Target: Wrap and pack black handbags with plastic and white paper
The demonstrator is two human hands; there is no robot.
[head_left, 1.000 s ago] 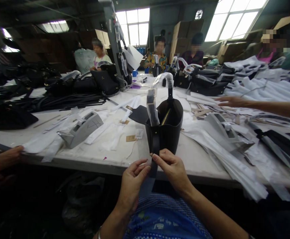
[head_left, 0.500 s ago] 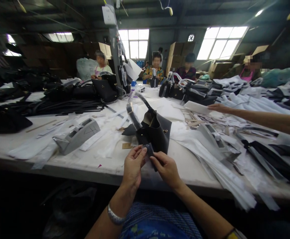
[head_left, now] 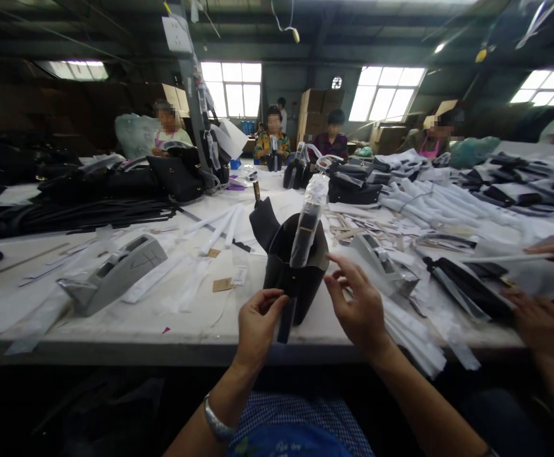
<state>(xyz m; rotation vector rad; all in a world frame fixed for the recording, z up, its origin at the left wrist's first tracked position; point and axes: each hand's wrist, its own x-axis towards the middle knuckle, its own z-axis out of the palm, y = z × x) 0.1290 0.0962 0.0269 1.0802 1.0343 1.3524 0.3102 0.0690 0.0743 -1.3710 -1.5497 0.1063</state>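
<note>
A black handbag (head_left: 279, 279) stands on the table before me, its top gaping. Its handle (head_left: 308, 222), wrapped in clear plastic film, rises over the opening, and a black flap (head_left: 264, 222) sticks out at the left. My left hand (head_left: 257, 324) pinches the upper end of a dark, plastic-covered strap (head_left: 285, 320) hanging down the bag's near side. My right hand (head_left: 357, 304) is at the bag's right side with fingers apart; its forefinger reaches the bag's edge, though contact is hard to tell.
Grey tape dispensers stand left (head_left: 115, 270) and right (head_left: 384, 263). Brown tags (head_left: 222, 284) lie left of the bag. A co-worker's hands (head_left: 543, 317) handle another black bag (head_left: 471, 285) at the right. Black bags (head_left: 174, 178) and white wrapping (head_left: 429, 197) cover the far side.
My right hand has let go of the dark strap and moved right, its fingers opening. The bag has turned and its handle swung to the right. The view has shifted right.
</note>
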